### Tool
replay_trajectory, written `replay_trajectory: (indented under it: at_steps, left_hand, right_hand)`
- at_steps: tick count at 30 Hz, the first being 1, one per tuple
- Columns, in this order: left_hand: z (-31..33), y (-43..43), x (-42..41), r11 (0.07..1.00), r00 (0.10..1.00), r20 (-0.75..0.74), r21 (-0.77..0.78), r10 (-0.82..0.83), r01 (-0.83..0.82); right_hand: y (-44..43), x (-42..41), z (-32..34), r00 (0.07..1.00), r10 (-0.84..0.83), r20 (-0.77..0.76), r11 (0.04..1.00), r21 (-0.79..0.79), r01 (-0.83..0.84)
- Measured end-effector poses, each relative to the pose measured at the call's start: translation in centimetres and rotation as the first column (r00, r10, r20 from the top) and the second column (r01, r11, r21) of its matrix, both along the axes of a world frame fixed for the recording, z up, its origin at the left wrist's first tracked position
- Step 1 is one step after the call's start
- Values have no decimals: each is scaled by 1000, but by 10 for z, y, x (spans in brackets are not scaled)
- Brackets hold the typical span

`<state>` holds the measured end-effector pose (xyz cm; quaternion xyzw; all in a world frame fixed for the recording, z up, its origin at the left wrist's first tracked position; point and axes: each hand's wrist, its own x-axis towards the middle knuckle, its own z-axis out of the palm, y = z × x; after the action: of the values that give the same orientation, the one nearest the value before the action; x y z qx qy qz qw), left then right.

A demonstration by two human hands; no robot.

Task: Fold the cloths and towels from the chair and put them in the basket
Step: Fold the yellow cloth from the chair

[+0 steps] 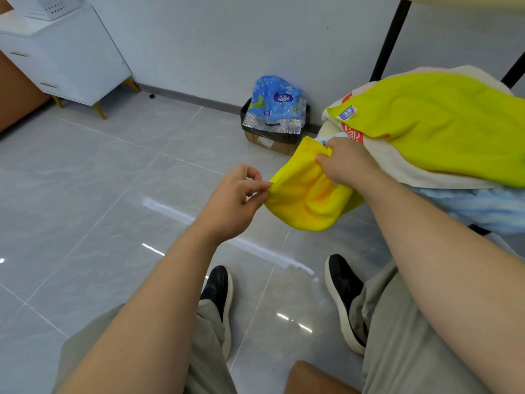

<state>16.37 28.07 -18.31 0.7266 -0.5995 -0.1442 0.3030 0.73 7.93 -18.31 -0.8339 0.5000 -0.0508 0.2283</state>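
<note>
Both forearms reach out over the person's knees. The left hand (235, 200) pinches one corner of the yellow cloth (304, 200); the right hand (346, 163) clutches its bunched upper edge, just beside the heaped towels (440, 123). The cloth sags between them, clear of the floor. Best practice: slide the right hand to a true corner and pull the edge taut before folding.

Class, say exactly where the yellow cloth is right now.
In the head view, right of centre, the yellow cloth hangs between the left hand, pinching its left edge, and the right hand, gripping its top, beside the lime-green towel.
</note>
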Motion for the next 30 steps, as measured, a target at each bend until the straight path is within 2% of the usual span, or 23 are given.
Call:
replay_trajectory:
  at_steps: [6,14,19,30]
  left_hand:
    - [-4,1,0,999,1000,4,36,-30,30]
    - [-2,6,-4,999,994,-101,22,36,-34]
    - [-1,5,-4,996,995,-54,24,83,-82]
    - [-5,5,2,917,969,83,313,233,-247]
  right_hand:
    - [-1,1,-1,1000,0,-21,1000,-3,0]
    - [0,2,-1,1000,-2,-5,1000,-4,2]
    - [2,2,0,1000,-8,20,1000,-3,8]
    - [2,3,-1,999,20,48,1000,-5,-20]
